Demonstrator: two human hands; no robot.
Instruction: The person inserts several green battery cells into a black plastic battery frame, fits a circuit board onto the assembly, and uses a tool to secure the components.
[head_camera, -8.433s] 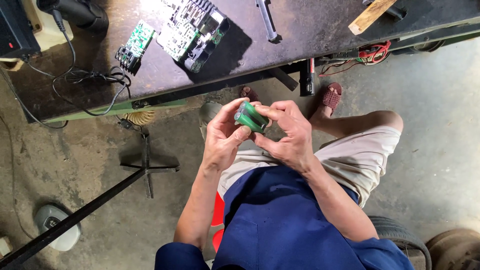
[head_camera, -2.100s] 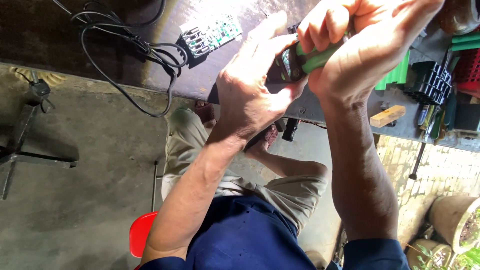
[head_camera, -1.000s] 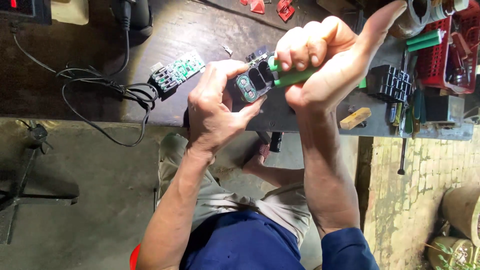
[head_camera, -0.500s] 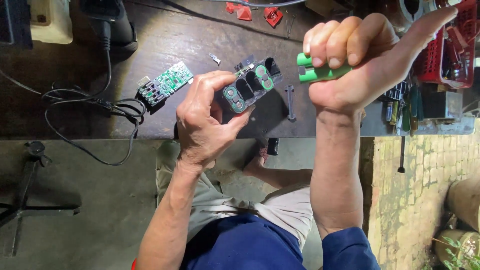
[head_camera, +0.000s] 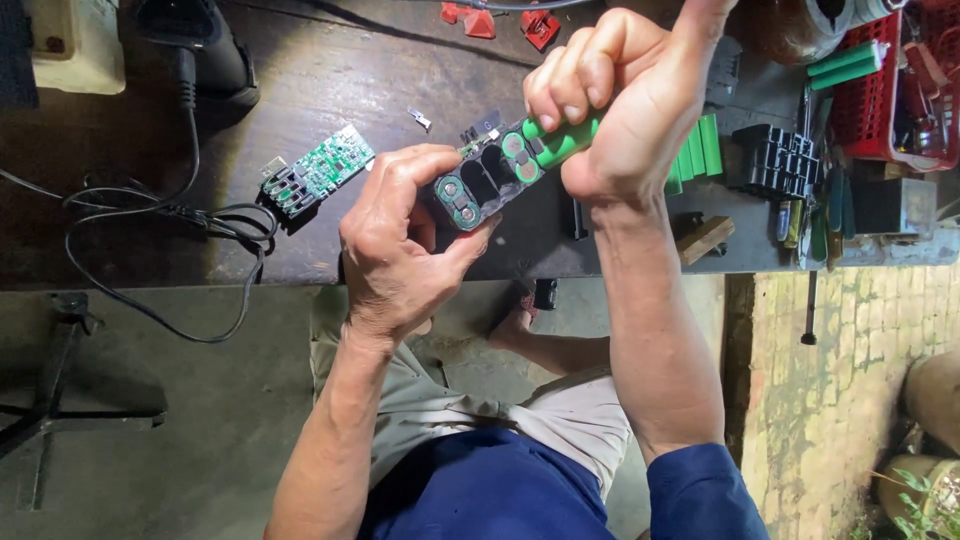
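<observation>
Workbench repair, seen from above: person seated at a dark bench (head_camera: 330, 90), left hand (head_camera: 400, 250) gripping a black battery holder (head_camera: 478, 185), fingers curled round its near end, thumb against the side. Right hand (head_camera: 620, 100) is closed in a fist round a green cylindrical cell (head_camera: 555, 140) whose end sits at one of the holder's slots; both are held in the air just over the bench edge, touching each other. Holder shows one cell seated at the near end, w/ empty bays beside it. On the bench: a green circuit board (head_camera: 320, 172) to the left, a black cable (head_camera: 160, 215) looping past it, more green cells (head_camera: 695, 150) behind the right hand, a red basket (head_camera: 895, 95) far right.

Risk, as judged: w/ the holder pinched at one end only, force on the cell could twist it loose and drop it to the concrete floor (head_camera: 150, 420). Bare cell ends near loose metal strips (head_camera: 480, 125) could short if they touch.
</observation>
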